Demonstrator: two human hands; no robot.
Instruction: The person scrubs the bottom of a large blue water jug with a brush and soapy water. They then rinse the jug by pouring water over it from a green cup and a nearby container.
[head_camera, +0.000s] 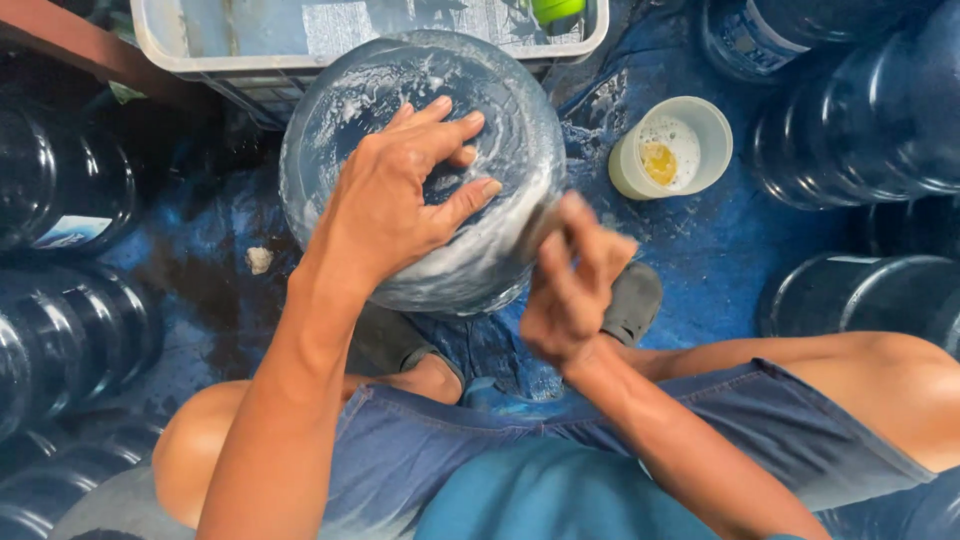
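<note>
A large blue water jug (500, 110) covered in white soap foam stands between my knees, seen from its bottom end. My left hand (400, 195) lies flat on the foamy bottom, fingers spread, steadying it. My right hand (572, 285) is blurred at the jug's right side; something dark shows at its fingertips against the jug wall, but what it is cannot be made out. My feet in dark sandals (632, 300) rest on the wet blue floor under the jug.
A white cup (705, 125) with soapy yellowish liquid stands on the floor to the right. Several blue water jugs (860, 120) crowd the right side and more (60, 330) line the left. A white plastic tub (160, 45) sits behind the jug.
</note>
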